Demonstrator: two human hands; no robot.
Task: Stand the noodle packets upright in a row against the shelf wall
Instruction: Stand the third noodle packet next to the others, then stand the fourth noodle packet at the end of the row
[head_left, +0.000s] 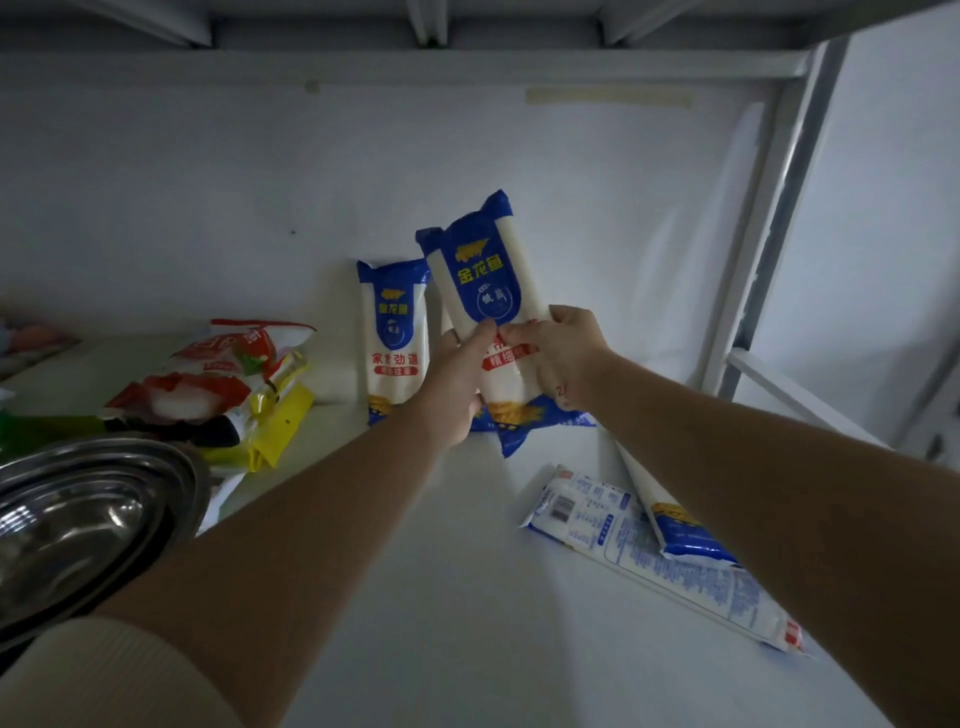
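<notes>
Both hands, left (457, 379) and right (558, 358), fingers clamped round a blue-and-white noodle packet (488, 291), tilt it toward the shelf wall (260, 182) beside an upright packet (395, 332); two more packets (654, 540) lie flat.

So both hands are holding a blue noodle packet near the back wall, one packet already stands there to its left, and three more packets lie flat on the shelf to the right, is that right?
Not quite. The head view shows two packets lying flat on the right, not three: one face down and another resting across it. The rest holds: the left hand and right hand hold a blue packet by the wall, with a standing packet to its left.
</notes>
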